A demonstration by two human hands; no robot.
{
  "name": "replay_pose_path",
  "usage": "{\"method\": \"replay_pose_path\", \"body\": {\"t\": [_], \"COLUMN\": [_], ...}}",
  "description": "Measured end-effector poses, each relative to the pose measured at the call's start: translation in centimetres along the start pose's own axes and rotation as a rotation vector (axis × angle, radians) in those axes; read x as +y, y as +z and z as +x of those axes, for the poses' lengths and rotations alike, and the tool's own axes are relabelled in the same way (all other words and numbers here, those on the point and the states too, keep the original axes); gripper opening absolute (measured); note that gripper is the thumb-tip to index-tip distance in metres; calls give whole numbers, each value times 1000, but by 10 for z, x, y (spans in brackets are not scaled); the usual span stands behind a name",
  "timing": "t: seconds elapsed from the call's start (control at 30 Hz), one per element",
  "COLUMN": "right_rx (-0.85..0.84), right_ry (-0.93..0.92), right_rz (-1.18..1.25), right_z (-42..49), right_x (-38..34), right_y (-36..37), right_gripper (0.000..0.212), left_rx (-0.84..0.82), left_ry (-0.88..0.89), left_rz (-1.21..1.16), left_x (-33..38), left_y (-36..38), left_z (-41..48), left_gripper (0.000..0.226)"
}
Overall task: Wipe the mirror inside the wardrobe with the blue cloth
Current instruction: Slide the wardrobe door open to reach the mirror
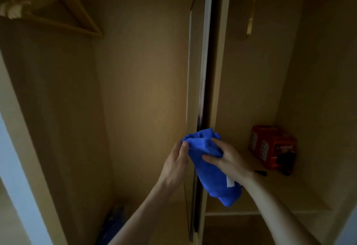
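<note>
The blue cloth hangs bunched in front of the wardrobe's middle divider. My right hand grips its upper part, fingers curled into the folds. My left hand pinches the cloth's top left corner between thumb and fingers. A white label shows on the cloth's lower part. The mirror appears only as a thin, bright, edge-on strip running up the divider just above the cloth; its face is hidden from me.
A wooden hanger hangs at the upper left. An orange box and a small dark item sit on the right compartment's shelf. Something blue lies low in the left compartment.
</note>
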State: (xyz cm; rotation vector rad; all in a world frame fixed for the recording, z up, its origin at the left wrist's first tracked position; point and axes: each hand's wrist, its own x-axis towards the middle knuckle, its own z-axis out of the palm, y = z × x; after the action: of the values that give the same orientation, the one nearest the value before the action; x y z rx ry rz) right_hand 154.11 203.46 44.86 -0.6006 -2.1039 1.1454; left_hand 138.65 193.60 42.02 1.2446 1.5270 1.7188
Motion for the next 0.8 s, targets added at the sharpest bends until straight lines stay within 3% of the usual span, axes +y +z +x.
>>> {"method": "replay_pose_path", "body": {"t": [0.13,0.27,0.37,0.53,0.8], "right_rx": [-131,-126,-110,-73,10], "right_ry": [18,21,32,116,188], "right_rz": [61,140,139,177,230], "right_z": [5,9,12,12,1], "right_x": [3,8,13,19,12], "right_y": [-4,-2,3,16,26], "right_gripper": [31,33,38,45,40], "left_rx": [-1,-4,10,-16,-31], "left_ry": [-63,-53,-51,-56,-22], "left_rz": [-42,17,69,77,63], "left_x": [13,19,20,21,17], "left_y": [7,18,19,19,16], "left_z": [8,8,15,19,14], "left_gripper": [51,49,31,65,48]}}
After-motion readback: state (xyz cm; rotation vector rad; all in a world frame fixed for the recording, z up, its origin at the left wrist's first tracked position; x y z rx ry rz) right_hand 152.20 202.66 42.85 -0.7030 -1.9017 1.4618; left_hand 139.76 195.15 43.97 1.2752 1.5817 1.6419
